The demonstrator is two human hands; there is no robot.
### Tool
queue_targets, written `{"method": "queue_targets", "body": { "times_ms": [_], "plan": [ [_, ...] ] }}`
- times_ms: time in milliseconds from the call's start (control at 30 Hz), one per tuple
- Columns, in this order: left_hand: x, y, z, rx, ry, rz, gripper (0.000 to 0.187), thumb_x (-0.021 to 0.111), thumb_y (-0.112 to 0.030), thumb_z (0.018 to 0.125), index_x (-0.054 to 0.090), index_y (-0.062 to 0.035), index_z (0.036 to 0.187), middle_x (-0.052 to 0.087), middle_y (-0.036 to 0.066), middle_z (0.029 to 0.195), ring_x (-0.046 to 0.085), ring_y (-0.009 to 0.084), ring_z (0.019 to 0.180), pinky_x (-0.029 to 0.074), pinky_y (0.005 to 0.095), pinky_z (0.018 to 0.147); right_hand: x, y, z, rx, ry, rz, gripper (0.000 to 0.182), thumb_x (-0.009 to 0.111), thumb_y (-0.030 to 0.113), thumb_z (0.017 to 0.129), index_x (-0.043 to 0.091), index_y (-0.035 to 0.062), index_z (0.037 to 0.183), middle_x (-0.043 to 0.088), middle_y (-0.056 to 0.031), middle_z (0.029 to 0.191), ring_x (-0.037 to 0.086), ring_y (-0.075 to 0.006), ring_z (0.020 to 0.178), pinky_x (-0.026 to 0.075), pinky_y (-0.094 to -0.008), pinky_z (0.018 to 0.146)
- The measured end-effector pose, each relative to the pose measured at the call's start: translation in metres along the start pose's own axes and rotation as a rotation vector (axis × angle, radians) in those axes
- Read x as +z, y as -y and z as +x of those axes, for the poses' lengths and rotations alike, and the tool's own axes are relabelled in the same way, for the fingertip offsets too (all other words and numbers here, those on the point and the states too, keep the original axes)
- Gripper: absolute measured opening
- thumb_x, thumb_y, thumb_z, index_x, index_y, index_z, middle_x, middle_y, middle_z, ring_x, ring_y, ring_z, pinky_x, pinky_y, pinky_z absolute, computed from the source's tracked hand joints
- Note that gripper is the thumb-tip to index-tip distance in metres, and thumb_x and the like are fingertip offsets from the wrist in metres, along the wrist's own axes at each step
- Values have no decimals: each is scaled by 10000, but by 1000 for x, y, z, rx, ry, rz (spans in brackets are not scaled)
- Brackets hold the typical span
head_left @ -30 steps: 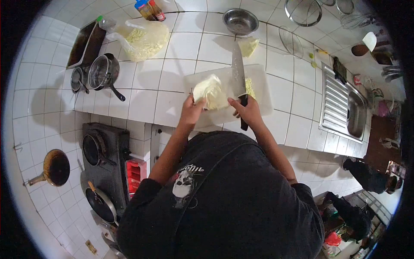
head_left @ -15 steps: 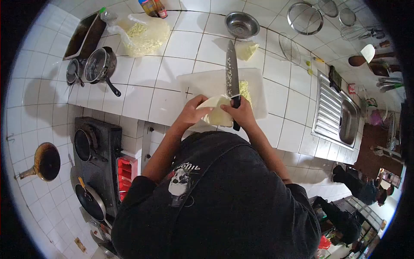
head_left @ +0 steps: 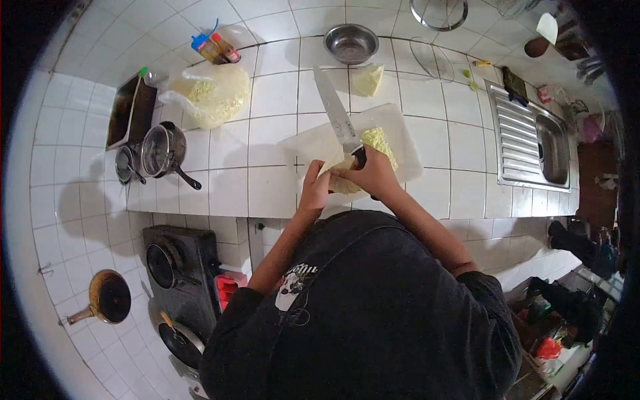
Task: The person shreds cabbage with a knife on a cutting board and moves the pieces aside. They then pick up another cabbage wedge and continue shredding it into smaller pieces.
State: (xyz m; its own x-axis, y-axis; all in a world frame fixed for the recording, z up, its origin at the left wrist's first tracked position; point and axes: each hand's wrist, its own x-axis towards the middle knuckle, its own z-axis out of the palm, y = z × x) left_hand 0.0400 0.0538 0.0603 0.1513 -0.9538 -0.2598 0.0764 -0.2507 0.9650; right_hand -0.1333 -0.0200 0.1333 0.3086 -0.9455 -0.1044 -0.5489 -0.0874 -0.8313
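Note:
My left hand (head_left: 315,190) is closed on a pale piece of cabbage (head_left: 343,181), held over the near edge of a white cutting board (head_left: 403,127). In my right hand (head_left: 375,175) is the black handle of a large kitchen knife (head_left: 335,107), its blade pointing away from me and up to the left. The thumb and fingers of that hand also touch the cabbage piece. Shredded cabbage (head_left: 379,143) lies on the board beside my right hand. Beyond the board sits a cabbage wedge (head_left: 367,80). My fingers partly hide the held piece.
A steel bowl (head_left: 351,44) stands at the back. To the left are a plastic bag of shredded cabbage (head_left: 217,97) and a black-handled pan (head_left: 163,150). A steel sink (head_left: 552,157) is at right, a stove (head_left: 193,267) at lower left. People are partly visible at far right.
The knife blade has swung to the left, from nearly upright to slanted. Both hands have drawn closer together around the cabbage piece. The whole view has shifted and turned somewhat.

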Motion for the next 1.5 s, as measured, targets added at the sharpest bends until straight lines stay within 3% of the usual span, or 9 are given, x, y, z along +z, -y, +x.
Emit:
{"method": "queue_targets", "body": {
  "times_ms": [67,167,267,333,400,600,900,1267,1500],
  "plan": [
    [4,-22,-7,-145,8,-290,205,503,-152,1016,565,-29,1168,644,57,1092,642,152,989,539,327,874,4,-5,5,-1,5,-53,610,924,457,662,655,-14,942,693,-141,770,703,-313,714,551,-404,686],
    [-5,-13,-17,-53,35,-246,331,486,-155,1059,541,5,1343,478,188,1401,596,283,1240,588,423,941,7,-3,5,7,51,-45,570,927,438,678,620,1,879,659,-111,720,666,-277,655,537,-405,660],
    [-11,-2,-23,3,9,-133,353,506,-115,1047,541,20,1372,365,199,1488,540,302,1306,569,411,983,6,3,4,63,117,-48,555,925,422,677,629,-3,875,664,-113,721,673,-277,660,542,-405,658],
    [-8,-10,-26,155,31,-161,335,504,-49,1026,555,36,1346,440,175,1413,577,303,1242,552,384,986,11,-1,3,50,103,-7,540,922,405,678,636,-5,881,672,-116,726,681,-278,666,545,-404,659],
    [-5,-23,-25,204,20,48,208,493,-195,1046,564,-58,1186,634,45,1103,647,145,1009,544,328,889,16,-6,3,33,98,22,525,920,387,680,643,-8,887,680,-119,731,689,-278,673,548,-403,661],
    [2,-30,-27,-16,-29,-296,146,498,-155,1045,541,-49,1135,629,40,1091,628,127,1003,526,321,891,20,-1,3,46,63,-9,461,883,317,698,655,-8,933,704,-140,759,709,-293,689,559,-399,666],
    [-1,-7,-27,32,-41,-230,139,504,-126,1040,541,-48,1150,617,35,1066,595,113,1004,489,285,876,27,-12,3,-2,87,69,467,863,370,689,662,29,938,712,-140,786,716,-340,738,555,-446,696],
    [17,-31,-53,20,-311,-320,201,558,-173,1044,529,-40,1192,628,40,1045,622,111,922,518,261,785,-10,-37,-12,-14,-14,262,368,895,231,754,647,14,917,633,-47,742,588,-155,635,518,-323,640],
    [28,-32,-77,13,-429,-151,409,620,-175,1017,532,16,1368,646,100,1211,647,162,1040,547,324,893,-23,-49,-29,309,391,709,330,838,173,839,561,-1,885,664,-71,853,686,-140,800,622,-321,735]
  ]
}}
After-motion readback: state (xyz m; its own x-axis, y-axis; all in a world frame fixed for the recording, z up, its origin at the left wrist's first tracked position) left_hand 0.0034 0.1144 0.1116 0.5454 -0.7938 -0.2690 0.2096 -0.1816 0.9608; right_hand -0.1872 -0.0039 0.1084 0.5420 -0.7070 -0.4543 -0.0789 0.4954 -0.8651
